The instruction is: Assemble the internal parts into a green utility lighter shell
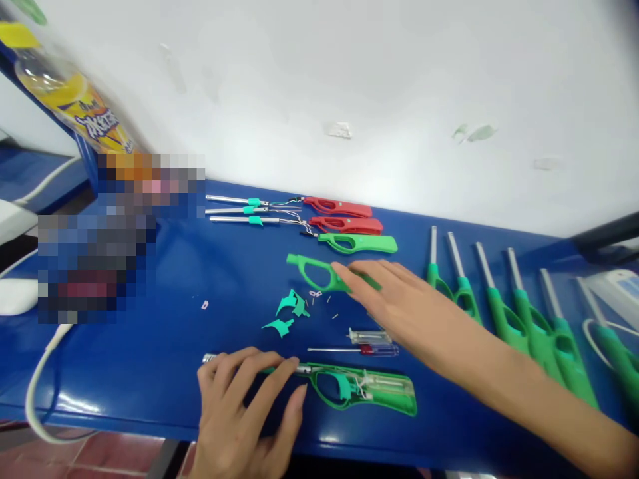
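Near the front edge lies an opened green gas lighter [364, 391], its wires, clear fuel tank and teal trigger [341, 386] showing. My left hand [244, 399] curls its fingers over the lighter's metal tube and holds it against the table. Farther back, my right hand [387, 283] grips a green casing half [319, 274] by its handle end, partly covering it. Between the hands are loose teal triggers [287, 313], small screws and metal bits [314, 294], a clear fuel tank [368, 336] and a screwdriver [377, 350] with a red and clear handle.
Along the wall lie two red lighter casings [344, 225] and a green one [364, 243], wired to metal tubes [244, 220]. Several assembled green lighters [519, 316] line the right side. A drink bottle [90, 113] and white cable [32, 392] are at left.
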Motion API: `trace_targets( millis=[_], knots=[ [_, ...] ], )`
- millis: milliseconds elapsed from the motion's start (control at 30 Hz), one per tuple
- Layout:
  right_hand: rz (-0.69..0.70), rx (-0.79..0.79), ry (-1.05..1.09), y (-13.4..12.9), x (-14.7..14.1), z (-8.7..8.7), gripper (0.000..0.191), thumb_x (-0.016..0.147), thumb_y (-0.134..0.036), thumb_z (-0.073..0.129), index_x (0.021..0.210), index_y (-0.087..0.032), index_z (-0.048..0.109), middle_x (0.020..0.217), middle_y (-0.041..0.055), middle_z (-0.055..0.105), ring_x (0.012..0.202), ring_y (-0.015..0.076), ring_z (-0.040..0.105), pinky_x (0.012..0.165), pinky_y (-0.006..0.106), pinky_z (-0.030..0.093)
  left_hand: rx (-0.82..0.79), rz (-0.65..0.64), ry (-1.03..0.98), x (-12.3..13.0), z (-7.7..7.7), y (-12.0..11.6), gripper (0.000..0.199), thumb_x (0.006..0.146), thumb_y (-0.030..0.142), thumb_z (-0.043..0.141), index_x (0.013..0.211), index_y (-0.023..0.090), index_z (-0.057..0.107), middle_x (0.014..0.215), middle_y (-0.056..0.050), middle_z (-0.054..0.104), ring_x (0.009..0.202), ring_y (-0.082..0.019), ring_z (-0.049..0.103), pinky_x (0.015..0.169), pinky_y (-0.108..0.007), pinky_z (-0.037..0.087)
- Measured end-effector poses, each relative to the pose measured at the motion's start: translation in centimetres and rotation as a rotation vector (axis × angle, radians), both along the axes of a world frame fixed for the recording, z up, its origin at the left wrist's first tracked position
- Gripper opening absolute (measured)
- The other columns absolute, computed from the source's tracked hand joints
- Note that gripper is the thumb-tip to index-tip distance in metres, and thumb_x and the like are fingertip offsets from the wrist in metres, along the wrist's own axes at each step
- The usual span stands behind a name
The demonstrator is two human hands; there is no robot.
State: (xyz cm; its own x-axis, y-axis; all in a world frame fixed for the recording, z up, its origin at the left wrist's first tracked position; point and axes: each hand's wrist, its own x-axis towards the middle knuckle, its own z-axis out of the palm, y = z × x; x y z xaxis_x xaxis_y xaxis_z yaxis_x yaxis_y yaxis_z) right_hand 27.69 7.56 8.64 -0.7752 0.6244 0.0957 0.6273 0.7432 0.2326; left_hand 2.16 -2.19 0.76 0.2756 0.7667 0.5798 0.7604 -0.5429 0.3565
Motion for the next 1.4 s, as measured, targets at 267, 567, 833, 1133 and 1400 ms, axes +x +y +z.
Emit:
trace_targets(
  millis=[267,567,833,1133,1400],
  knots=[
    [0.101,-0.037,0.134,-7.9,1.2,-0.5,0.047,0.102,-0.004,0.031,0.133,-0.013,0.065,0.117,0.0050,0.080,0.107,0.0203,0.074,0.086,0.032,0.064,-0.057,0.019,-0.003,-0.2,0.4,-0.1,0.037,0.096,0.012,0.061,0.132,0.011,0.063,0.115,-0.012,0.063,0.103,-0.026,0.059,0.093,-0.044,0.042],
    [0.051,-0.090,0.138,-9.0,1.7,-1.7,0.055,0.091,0.003,0.033,0.130,-0.015,0.067,0.118,0.0030,0.081,0.105,0.0190,0.076,0.084,0.031,0.067,-0.123,-0.086,0.060,0.0,0.1,0.2,0.035,0.096,0.010,0.065,0.130,0.017,0.069,0.119,-0.010,0.072,0.114,-0.029,0.060,0.095,-0.045,0.041],
    [0.018,-0.094,0.171,-9.2,1.8,-1.6,0.071,0.066,0.006,0.038,0.127,-0.014,0.067,0.115,0.0034,0.082,0.100,0.0196,0.079,0.080,0.030,0.069,-0.178,-0.117,0.068,0.2,-0.1,0.4,0.035,0.100,0.014,0.065,0.134,0.018,0.068,0.122,-0.008,0.074,0.121,-0.028,0.059,0.099,-0.045,0.038],
    [-0.008,-0.133,0.193,-9.5,1.8,-2.2,0.076,0.061,0.006,0.040,0.128,-0.014,0.067,0.114,0.0047,0.081,0.100,0.0207,0.079,0.081,0.031,0.069,-0.186,-0.126,0.091,-0.1,-0.3,0.4,0.028,0.100,0.012,0.065,0.127,0.022,0.072,0.116,-0.005,0.075,0.113,-0.025,0.061,0.098,-0.044,0.037],
    [-0.046,-0.244,0.282,-9.2,1.6,-2.5,0.061,0.076,0.008,0.041,0.126,-0.011,0.070,0.105,0.0087,0.080,0.091,0.0222,0.079,0.078,0.033,0.070,-0.174,-0.225,0.116,-0.6,-0.5,0.7,0.042,0.099,0.001,0.060,0.129,0.028,0.072,0.117,-0.004,0.075,0.114,-0.024,0.063,0.099,-0.044,0.041]
  ],
)
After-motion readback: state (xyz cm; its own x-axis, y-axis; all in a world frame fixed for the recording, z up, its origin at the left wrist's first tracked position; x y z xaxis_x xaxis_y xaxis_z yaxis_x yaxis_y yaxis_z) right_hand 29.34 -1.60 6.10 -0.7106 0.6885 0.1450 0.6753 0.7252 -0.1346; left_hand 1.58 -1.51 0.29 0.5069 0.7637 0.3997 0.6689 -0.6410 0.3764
